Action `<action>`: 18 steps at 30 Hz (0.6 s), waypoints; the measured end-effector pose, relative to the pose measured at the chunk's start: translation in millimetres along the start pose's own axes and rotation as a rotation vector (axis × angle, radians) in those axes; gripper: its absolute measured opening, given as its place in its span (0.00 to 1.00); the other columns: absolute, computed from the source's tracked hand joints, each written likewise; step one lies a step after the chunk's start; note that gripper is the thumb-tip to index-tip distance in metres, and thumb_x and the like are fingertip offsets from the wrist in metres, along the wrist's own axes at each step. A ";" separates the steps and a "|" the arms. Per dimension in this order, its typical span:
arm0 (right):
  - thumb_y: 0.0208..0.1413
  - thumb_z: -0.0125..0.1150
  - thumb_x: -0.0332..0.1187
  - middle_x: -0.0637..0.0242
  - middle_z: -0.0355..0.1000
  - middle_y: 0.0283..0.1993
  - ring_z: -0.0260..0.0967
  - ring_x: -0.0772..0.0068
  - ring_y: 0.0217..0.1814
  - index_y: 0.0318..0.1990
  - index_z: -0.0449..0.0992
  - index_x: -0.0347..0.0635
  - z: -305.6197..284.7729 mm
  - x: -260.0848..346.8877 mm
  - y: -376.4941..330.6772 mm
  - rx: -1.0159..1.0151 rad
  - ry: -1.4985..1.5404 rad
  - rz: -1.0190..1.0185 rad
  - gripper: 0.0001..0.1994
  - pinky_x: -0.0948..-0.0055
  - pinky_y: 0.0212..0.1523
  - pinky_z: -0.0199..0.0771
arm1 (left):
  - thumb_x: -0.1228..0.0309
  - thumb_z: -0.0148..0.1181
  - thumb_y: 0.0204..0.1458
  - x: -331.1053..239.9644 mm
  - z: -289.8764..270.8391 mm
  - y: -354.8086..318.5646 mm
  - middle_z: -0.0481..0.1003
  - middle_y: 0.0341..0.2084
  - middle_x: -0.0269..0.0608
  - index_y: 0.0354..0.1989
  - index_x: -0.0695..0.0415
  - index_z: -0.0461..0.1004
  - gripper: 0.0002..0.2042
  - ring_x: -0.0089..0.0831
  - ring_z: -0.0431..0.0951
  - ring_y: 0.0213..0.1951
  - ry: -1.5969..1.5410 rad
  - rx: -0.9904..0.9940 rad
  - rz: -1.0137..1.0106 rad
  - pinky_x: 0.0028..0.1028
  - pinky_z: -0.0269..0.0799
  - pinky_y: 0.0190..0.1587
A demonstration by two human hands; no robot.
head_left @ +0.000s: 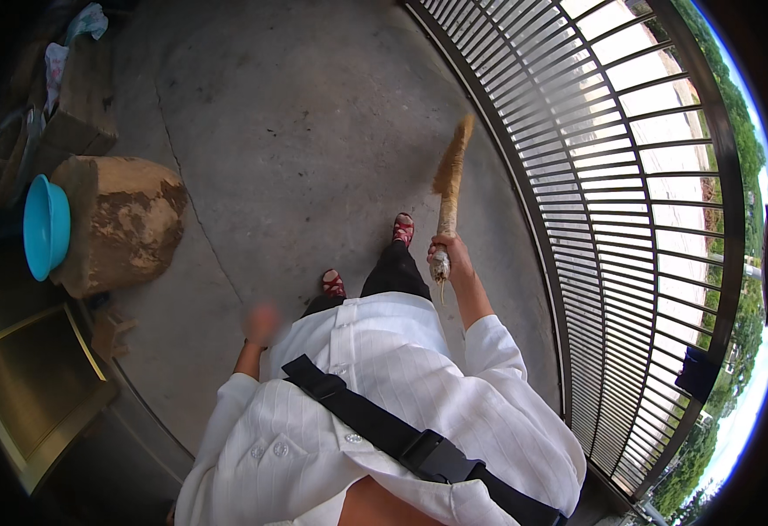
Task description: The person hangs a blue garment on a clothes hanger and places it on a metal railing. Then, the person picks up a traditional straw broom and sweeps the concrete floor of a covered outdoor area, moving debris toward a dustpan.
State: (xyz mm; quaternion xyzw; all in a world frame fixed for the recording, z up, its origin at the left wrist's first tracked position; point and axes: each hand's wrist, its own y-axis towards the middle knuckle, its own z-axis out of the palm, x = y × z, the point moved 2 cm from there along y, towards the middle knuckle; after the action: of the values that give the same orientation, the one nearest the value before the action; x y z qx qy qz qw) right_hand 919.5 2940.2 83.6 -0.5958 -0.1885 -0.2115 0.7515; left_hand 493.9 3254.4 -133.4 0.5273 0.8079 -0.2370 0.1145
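- Right now the person's right hand (451,254) is clamped around the bound end of a short straw broom (450,188), fingers wrapped tight on the handle.
- The broom points up and away from the body, its brush end toward the metal railing (612,175), held above the concrete floor (314,131) and not touching it.
- The left hand (262,323) hangs by the person's side and is blurred; I cannot tell whether its fingers are spread or curled, and it seems to hold nothing.
- Two feet in red sandals (402,230) stand on the concrete, just beside the broom's handle end as seen from above.
- A white shirt (384,386) with a black strap (384,430) across it fills the lower part of the view.
- Off to the person's left, well apart from both hands, a large brownish sack-like bundle (121,219) sits on the floor with a turquoise bowl (46,226) leaning against it.
- Beyond the railing there are trees and pale open ground.
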 end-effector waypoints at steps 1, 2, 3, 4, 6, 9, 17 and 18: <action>0.44 0.50 0.22 0.64 0.62 0.17 0.62 0.71 0.14 0.30 0.61 0.40 -20.2 4.5 15.3 -0.067 0.055 0.039 0.06 0.73 0.14 0.70 | 0.68 0.52 0.45 -11.9 -4.9 10.1 0.70 0.26 0.42 0.29 0.56 0.70 0.06 0.37 0.71 0.30 -0.002 0.007 -0.004 0.36 0.66 0.31; 0.44 0.50 0.22 0.64 0.62 0.17 0.62 0.70 0.14 0.30 0.61 0.40 -36.5 13.7 26.7 -0.101 0.146 0.055 0.06 0.72 0.15 0.70 | 0.68 0.52 0.45 -27.4 -13.2 22.1 0.70 0.24 0.42 0.28 0.55 0.70 0.05 0.37 0.71 0.28 -0.004 0.017 -0.004 0.37 0.66 0.29; 0.44 0.50 0.23 0.64 0.62 0.17 0.62 0.70 0.14 0.29 0.61 0.39 -48.1 24.5 39.1 -0.128 0.233 0.072 0.05 0.72 0.15 0.70 | 0.67 0.53 0.45 -40.3 -17.8 33.3 0.70 0.22 0.42 0.27 0.55 0.70 0.05 0.37 0.71 0.26 -0.005 0.022 -0.011 0.37 0.66 0.26; 0.44 0.50 0.23 0.65 0.62 0.17 0.62 0.69 0.14 0.29 0.61 0.38 -55.1 37.4 52.6 -0.145 0.313 0.093 0.05 0.72 0.16 0.70 | 0.67 0.53 0.45 -31.1 -4.0 37.0 0.71 0.23 0.41 0.28 0.54 0.71 0.06 0.37 0.71 0.27 -0.064 0.038 -0.039 0.37 0.66 0.28; 0.45 0.48 0.24 0.65 0.61 0.18 0.62 0.67 0.15 0.27 0.62 0.38 -62.5 61.4 104.6 -0.102 0.352 0.152 0.03 0.69 0.18 0.70 | 0.65 0.53 0.46 0.8 40.1 22.1 0.71 0.25 0.41 0.30 0.54 0.71 0.07 0.37 0.71 0.28 -0.181 0.054 -0.131 0.37 0.66 0.30; 0.45 0.49 0.24 0.63 0.61 0.19 0.63 0.66 0.18 0.27 0.62 0.37 -65.7 89.3 159.3 -0.151 0.432 0.187 0.03 0.69 0.19 0.71 | 0.68 0.52 0.45 -72.0 26.5 51.2 0.69 0.25 0.42 0.29 0.54 0.71 0.06 0.35 0.70 0.29 0.164 -0.164 0.167 0.35 0.66 0.31; 0.39 0.54 0.18 0.61 0.61 0.21 0.63 0.67 0.16 0.33 0.59 0.36 121.9 107.6 179.4 0.080 0.003 0.101 0.12 0.68 0.16 0.68 | 0.65 0.53 0.48 -138.4 51.6 96.1 0.71 0.41 0.42 0.45 0.53 0.70 0.15 0.38 0.70 0.44 -0.103 0.060 -0.069 0.36 0.64 0.47; 0.39 0.53 0.18 0.61 0.61 0.22 0.64 0.68 0.17 0.35 0.58 0.38 129.2 122.9 182.9 0.207 -0.006 0.128 0.14 0.68 0.15 0.68 | 0.65 0.53 0.48 -157.9 41.9 110.9 0.70 0.42 0.42 0.45 0.54 0.70 0.15 0.37 0.69 0.45 -0.073 0.058 -0.095 0.35 0.64 0.47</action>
State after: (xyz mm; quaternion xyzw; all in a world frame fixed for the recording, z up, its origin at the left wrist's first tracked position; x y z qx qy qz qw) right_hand 1117.8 3091.4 28.5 -0.5266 -0.1732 -0.1406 0.8204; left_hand 657.7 3144.1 -130.0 0.4824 0.8200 -0.2848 0.1172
